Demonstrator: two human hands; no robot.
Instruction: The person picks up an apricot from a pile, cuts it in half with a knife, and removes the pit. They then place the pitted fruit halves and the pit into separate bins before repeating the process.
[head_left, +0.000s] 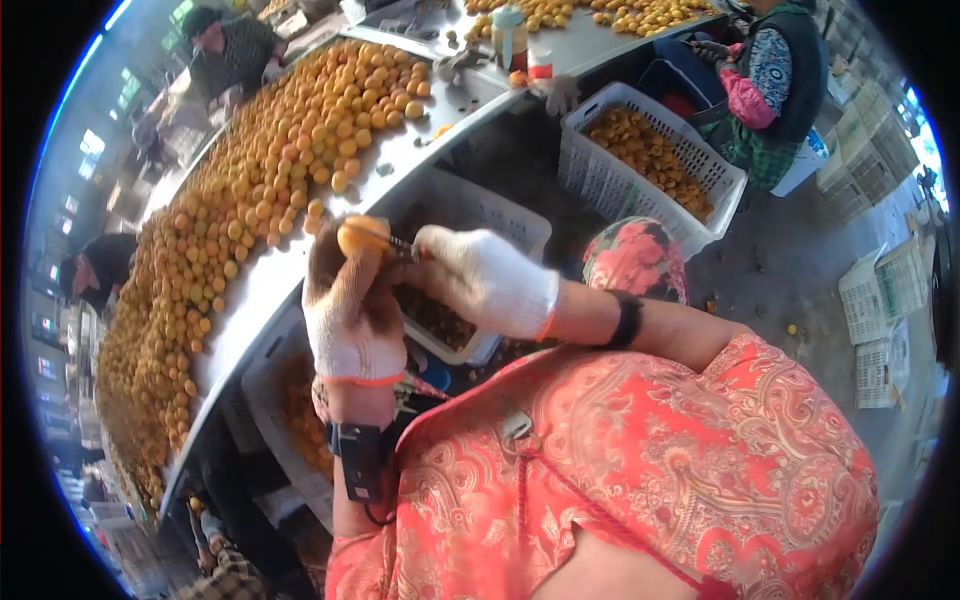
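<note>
My left hand (pixel 352 325), in a white glove with a stained brown palm, holds up an orange apricot (pixel 360 235) between its fingers. From the right comes my right hand (pixel 485 280), also gloved, closed around a small thin tool (pixel 402 246) with a dark shaft. The tool's tip meets the apricot's right side; its exact kind is hard to make out. Both hands are over the near edge of a metal table (pixel 255 310). Below them stands a pale plastic crate (pixel 510 222), partly hidden by my hands, with dark orange pieces in it.
A long heap of apricots (pixel 270 170) covers the table's far side. Halved fruit fills a white crate (pixel 650 170) on the floor, beside a seated person (pixel 770 90). A jar (pixel 510 38) stands on the table. Stacked crates (pixel 880 300) line the right. Other people sit across the table.
</note>
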